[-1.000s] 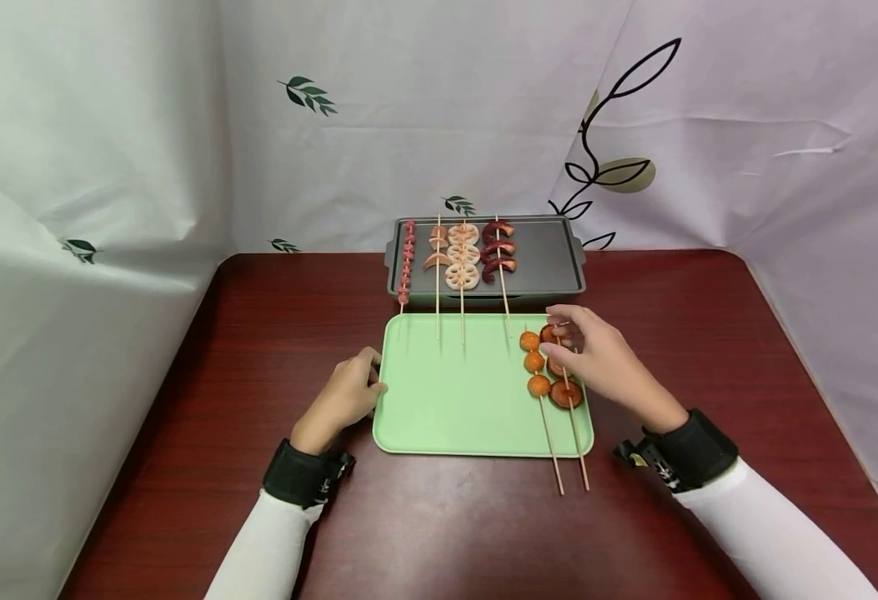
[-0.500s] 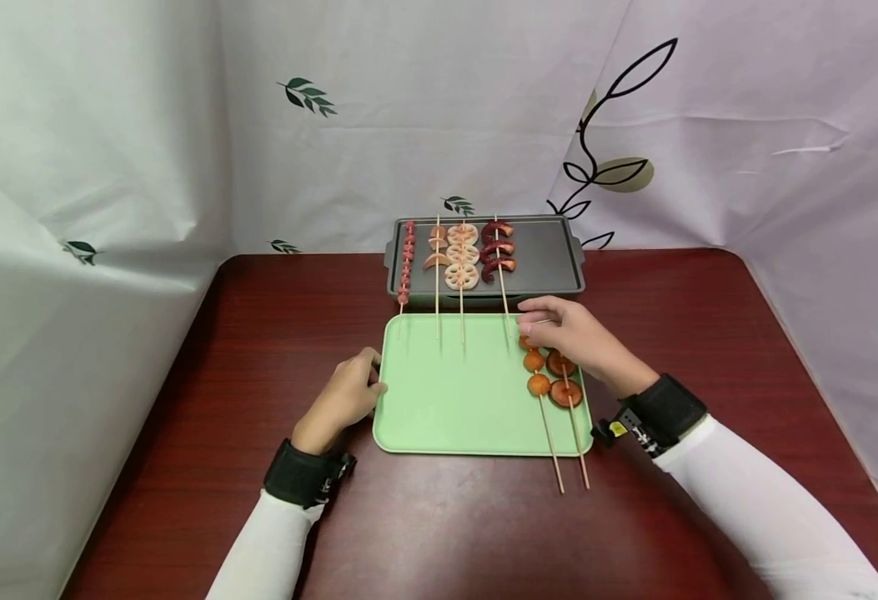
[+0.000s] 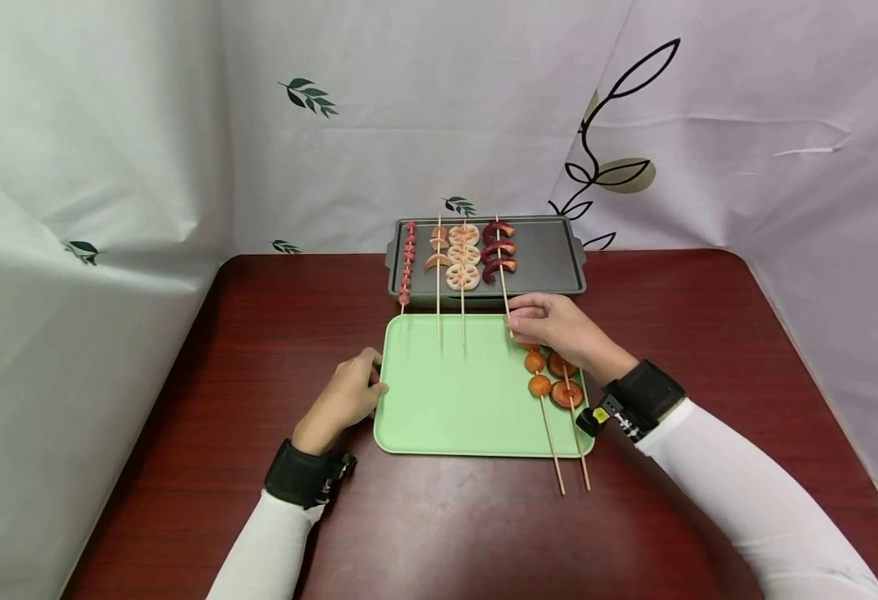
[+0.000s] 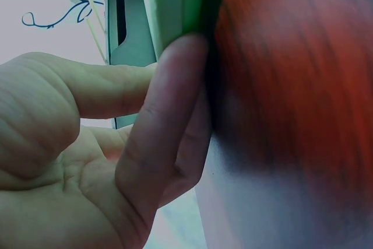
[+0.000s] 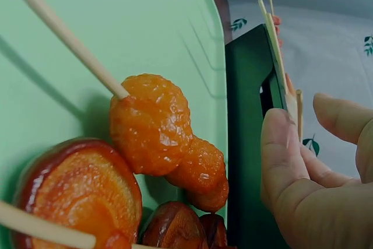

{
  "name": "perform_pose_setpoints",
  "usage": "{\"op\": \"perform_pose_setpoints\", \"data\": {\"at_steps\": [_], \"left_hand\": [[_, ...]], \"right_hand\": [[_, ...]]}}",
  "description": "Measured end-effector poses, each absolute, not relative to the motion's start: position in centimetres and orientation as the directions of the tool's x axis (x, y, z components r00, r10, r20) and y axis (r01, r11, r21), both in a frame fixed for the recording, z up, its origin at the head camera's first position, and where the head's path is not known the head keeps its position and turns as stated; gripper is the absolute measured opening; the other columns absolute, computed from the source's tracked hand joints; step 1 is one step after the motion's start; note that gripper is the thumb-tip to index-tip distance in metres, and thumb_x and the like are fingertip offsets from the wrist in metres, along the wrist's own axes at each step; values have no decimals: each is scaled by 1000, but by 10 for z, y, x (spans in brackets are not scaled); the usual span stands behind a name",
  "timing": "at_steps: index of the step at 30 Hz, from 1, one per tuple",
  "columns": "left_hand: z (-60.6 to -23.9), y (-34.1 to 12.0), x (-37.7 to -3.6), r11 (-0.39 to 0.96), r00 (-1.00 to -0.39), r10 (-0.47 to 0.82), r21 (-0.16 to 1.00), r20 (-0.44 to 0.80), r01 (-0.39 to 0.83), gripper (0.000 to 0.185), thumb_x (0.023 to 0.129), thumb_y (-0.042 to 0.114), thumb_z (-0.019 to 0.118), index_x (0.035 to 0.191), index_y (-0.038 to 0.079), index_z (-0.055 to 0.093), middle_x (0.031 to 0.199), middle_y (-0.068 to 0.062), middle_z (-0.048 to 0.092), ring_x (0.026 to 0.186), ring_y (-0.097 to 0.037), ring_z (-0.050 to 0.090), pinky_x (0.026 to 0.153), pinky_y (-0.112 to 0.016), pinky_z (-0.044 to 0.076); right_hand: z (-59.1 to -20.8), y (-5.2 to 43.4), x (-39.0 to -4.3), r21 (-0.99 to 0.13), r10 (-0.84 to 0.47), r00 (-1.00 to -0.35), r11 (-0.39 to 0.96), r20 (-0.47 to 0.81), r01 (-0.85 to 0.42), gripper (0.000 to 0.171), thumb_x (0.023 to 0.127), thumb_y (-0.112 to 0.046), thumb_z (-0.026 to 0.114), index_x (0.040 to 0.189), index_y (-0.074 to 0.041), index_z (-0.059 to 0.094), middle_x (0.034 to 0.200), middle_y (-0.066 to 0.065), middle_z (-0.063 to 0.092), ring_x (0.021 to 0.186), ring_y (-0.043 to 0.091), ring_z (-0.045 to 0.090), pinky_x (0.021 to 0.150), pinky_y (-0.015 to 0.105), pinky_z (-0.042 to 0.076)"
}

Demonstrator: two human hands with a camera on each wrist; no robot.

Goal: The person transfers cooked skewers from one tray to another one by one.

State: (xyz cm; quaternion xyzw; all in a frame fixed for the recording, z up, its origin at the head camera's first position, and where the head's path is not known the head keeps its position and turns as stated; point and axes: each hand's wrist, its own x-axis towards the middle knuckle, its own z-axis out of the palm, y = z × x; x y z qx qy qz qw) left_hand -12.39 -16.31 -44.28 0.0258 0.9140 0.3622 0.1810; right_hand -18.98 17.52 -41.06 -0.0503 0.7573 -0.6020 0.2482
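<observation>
My right hand [image 3: 562, 333] reaches over the far right corner of the green tray [image 3: 454, 408], its fingers [image 5: 280, 161] pinched round the bare end of the dark sausage skewer [image 3: 500, 267], whose stick runs from the tray's far edge up onto the grey griddle pan [image 3: 547, 258] just beyond the tray. My left hand [image 3: 344, 398] rests on the dark red worktop [image 3: 439, 533] at the tray's left edge, fingers [image 4: 160, 126] loosely curled with their tips pressed against the rim; the left wrist view shows one fingertip flat on that green edge, nothing grasped. On the tray's right side, just below my right hand, lie two more skewers side by side: a meatball skewer [image 3: 538, 375] with round orange pieces, and touching it on the right a mushroom skewer [image 3: 564, 383] with flat brown discs, both sticks reaching past the tray's near edge onto the worktop. Across the pan, left of the sausage skewer, lie a lotus root skewer [image 3: 463, 258], a pale skewer [image 3: 438, 250] and a thin skewer of small pink beads [image 3: 407, 258], their sticks pointing toward the tray and the middle ones overhanging its far edge. White sheets printed with leaves [image 3: 307, 93] hang behind and beside the worktop.
</observation>
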Motion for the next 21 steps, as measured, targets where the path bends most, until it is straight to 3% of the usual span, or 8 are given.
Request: {"op": "perform_pose_setpoints", "data": {"at_steps": [8,16,21], "left_hand": [[-442,-162,-124,743,-934,172,664,-314,-87,35,95,8,61,128,4,48,97,-14,59,64,-18,60,54,-29,54],[-441,-163,-123,736,-932,168,670,-321,-98,36,95,7,60,128,3,48,98,-15,59,64,-18,61,54,-29,54],[-441,-163,-123,728,-930,167,677,-326,-107,36,95,6,60,129,3,47,97,-15,59,63,-18,61,53,-29,55]], "right_hand": [[-412,171,-196,-928,-350,-876,289,-331,235,50,96,-19,62,139,-1,44,124,26,56,110,36,62,95,42,54],[-413,169,-203,-914,-330,-869,294,-370,278,39,95,-8,60,130,4,49,103,13,61,85,18,69,89,42,57],[-412,168,-202,-912,-343,-860,296,-377,282,32,94,-3,59,124,4,51,97,9,61,82,18,69,88,45,57]]}}
